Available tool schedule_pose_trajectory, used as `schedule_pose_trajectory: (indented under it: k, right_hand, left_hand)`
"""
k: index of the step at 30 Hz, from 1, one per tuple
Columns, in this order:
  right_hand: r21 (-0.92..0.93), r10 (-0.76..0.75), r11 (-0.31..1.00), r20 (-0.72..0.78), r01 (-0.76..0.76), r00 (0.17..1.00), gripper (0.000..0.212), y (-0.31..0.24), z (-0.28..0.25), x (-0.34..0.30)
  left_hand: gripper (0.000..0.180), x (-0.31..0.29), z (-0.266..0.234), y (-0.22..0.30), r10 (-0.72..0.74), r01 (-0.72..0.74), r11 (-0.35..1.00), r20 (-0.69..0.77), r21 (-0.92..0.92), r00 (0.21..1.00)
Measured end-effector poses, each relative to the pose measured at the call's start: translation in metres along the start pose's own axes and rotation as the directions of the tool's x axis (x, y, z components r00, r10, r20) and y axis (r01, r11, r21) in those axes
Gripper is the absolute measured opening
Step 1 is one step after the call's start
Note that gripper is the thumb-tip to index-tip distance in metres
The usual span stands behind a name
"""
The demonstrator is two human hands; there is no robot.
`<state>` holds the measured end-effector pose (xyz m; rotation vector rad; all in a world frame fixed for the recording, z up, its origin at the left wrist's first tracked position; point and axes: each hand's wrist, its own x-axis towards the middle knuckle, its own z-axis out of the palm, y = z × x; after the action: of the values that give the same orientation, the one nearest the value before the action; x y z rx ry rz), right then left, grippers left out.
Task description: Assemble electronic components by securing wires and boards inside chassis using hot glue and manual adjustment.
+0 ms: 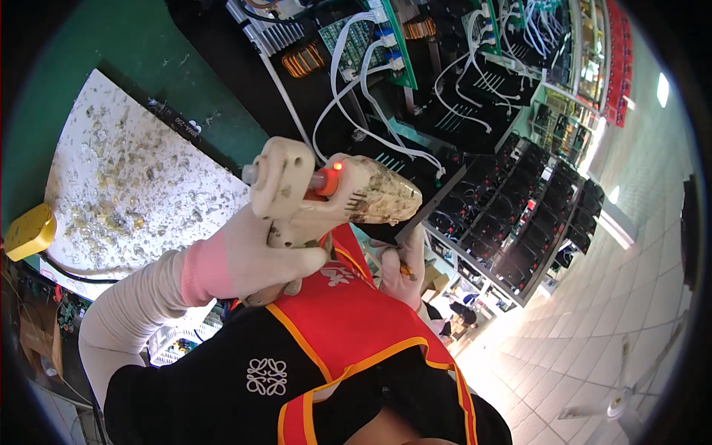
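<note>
My left hand point(248, 259), in a white glove with a pink cuff, is closed round a stained white hot glue gun point(330, 215). A red light glows on the gun, and its brown-smeared front end points right, over a black panel point(437, 200). My right hand point(400, 271), also gloved, is by the panel's near corner with its fingers curled. A small orange-yellow bit shows at those fingers, but what they grip is partly hidden. Beyond the gun, white cables point(363, 81) run from an upright green circuit board point(400, 44) across the black panel.
At the left, a white board point(141, 170) spotted with dried blobs lies on a green surface point(133, 37), beside a yellow box point(30, 231). Copper-coloured coils point(302, 61) sit at the top. Racks of black units point(512, 215) stand right, along a tiled floor point(593, 326).
</note>
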<state>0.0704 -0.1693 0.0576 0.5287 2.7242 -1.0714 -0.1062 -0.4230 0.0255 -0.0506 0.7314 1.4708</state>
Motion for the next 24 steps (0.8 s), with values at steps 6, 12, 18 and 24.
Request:
schedule_pose_trajectory:
  k: [6, 12, 18, 24]
  right_hand:
    - [0.41, 0.141, 0.903, -0.006, -0.126, 0.99, 0.061, -0.01, 0.006, -0.003]
    - [0.211, 0.122, 0.969, 0.031, -0.126, 0.992, 0.066, -0.006, -0.004, -0.006]
    - [0.184, 0.139, 0.972, 0.045, -0.145, 0.989, 0.065, 0.001, -0.008, -0.007]
    - [0.174, 0.118, 0.976, 0.094, -0.133, 0.989, 0.064, 0.013, -0.015, -0.009]
  left_hand:
    - [0.039, -0.009, -0.003, -0.021, 0.001, -0.002, 0.998, -0.02, -0.064, 1.0]
    - [0.033, -0.011, -0.017, -0.031, -0.061, 0.065, 0.993, 0.041, -0.102, 0.997]
    - [0.028, -0.013, -0.028, -0.029, -0.135, 0.14, 0.987, 0.059, -0.077, 0.989]
    - [0.027, -0.008, -0.03, -0.044, -0.058, 0.06, 0.997, 0.041, -0.057, 0.998]
